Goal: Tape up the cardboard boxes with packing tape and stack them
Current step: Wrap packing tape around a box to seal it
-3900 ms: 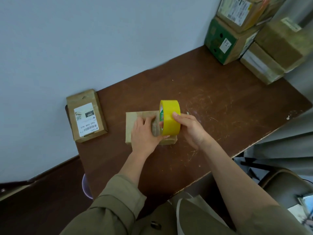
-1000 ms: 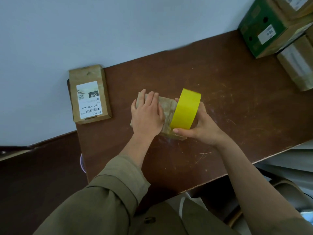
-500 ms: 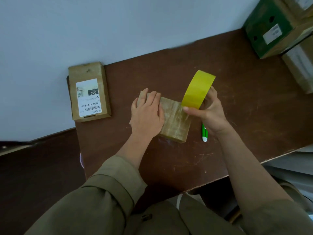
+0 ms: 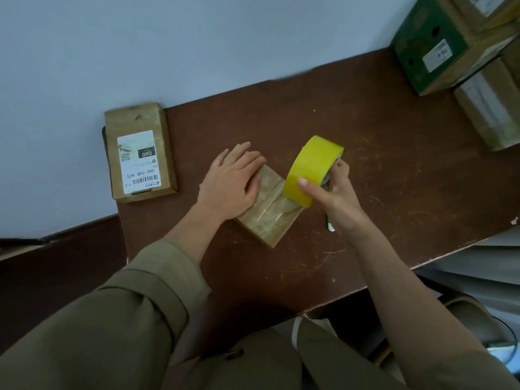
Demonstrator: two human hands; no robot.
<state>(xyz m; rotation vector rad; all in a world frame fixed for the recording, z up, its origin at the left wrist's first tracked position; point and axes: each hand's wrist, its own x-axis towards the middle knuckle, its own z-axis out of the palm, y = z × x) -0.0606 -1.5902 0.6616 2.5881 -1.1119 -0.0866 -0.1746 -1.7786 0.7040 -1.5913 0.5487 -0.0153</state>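
Head view, the only one: the yellow tape roll (image 4: 313, 168) now sits lower and closer to the small cardboard box (image 4: 268, 209) than half a second ago, when it was lifted clear above the box's right end with a stretch of film drawn out. A second ago it lay against the box's right side. So the roll has gone out, up and come back toward the box, which I judge to be a fresh length of tape being pulled and laid over the box's right end; the glossy film across the top suggests at least one pass is already down. The box has kept its place near the middle of the counter (image 4: 394, 178), turned at an angle.

The left hand (image 4: 229, 184) lies flat on the box's left part, fingers straight and together, pressing it down rather than grasping it. The right hand (image 4: 333, 192) grips the roll, thumb on the yellow outer face and fingers curled through the core, wrist cocked so the roll stands on edge, tilted over the box's right end. Whether the tape is touching the cardboard there is hard to tell, since the roll hides the join.

A green and white pen (image 4: 329, 225) peeks out beneath the right wrist. The labelled flat box (image 4: 139, 153) rests at the counter's left end against the wall, and the stacked boxes (image 4: 450, 49) stand at the far right, so stacking of this box is not yet done.
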